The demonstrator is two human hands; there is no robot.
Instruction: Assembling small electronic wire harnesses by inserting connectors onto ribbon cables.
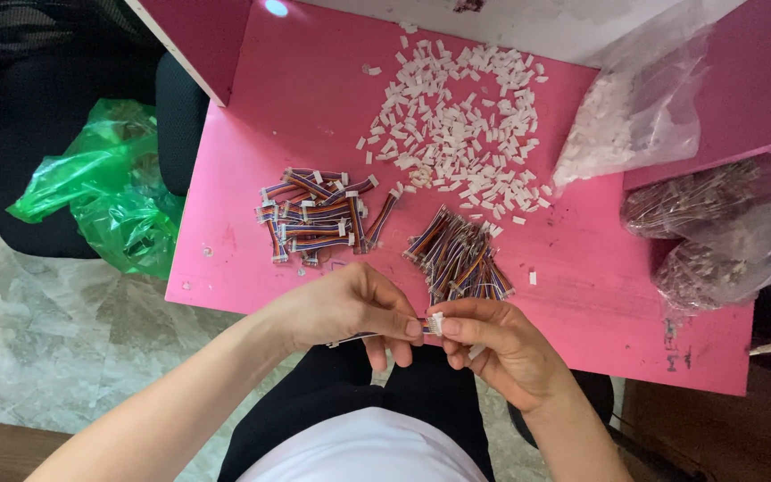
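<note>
At the near edge of the pink table [296, 98], the left hand [341, 308] pinches a short multicoloured ribbon cable [363, 336] between thumb and fingertips, while the right hand [501, 344] pinches a small white connector [437, 322] against the cable's end. Just beyond lie a bundle of loose cables [459, 254], a pile of finished cables [319, 214] to the left, and scattered white connectors [461, 116] farther away.

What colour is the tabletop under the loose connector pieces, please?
The tabletop is bright pink, seen clearly in the head view.
</note>
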